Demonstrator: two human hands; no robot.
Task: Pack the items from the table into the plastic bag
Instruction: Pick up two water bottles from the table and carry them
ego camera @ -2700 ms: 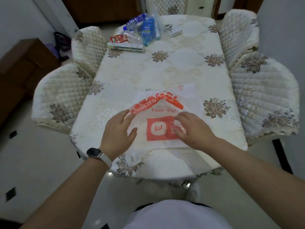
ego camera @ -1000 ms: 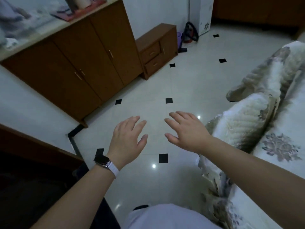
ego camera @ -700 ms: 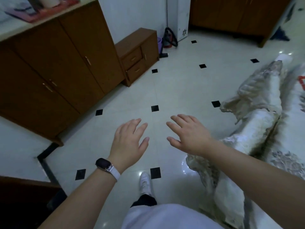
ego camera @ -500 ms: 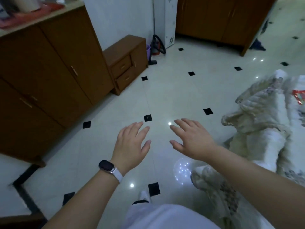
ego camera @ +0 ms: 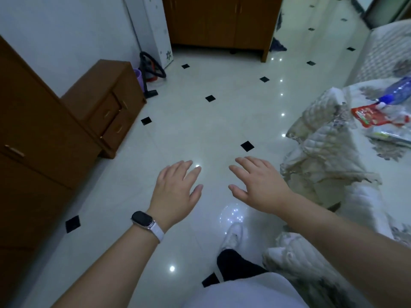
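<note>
The left hand [ego camera: 175,192] and right hand [ego camera: 259,185] hang spread and empty over the tiled floor [ego camera: 200,121]. A red packet [ego camera: 369,116] and blue bottle [ego camera: 395,92] lie on the table [ego camera: 398,158] at right; the plastic bag is out of view. The step looks like walking round to them; next comes a reach right.

view: single head-worn wide-angle camera
facing: forward and down onto glossy pale tiled floor [ego camera: 195,130]
nearness: close above both empty open hands

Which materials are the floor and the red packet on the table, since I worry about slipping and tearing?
The floor looks like glossy glazed tile: it mirrors light spots and has black inset squares. The red packet seems thin shiny plastic film, crinkled, though blurred.
</note>
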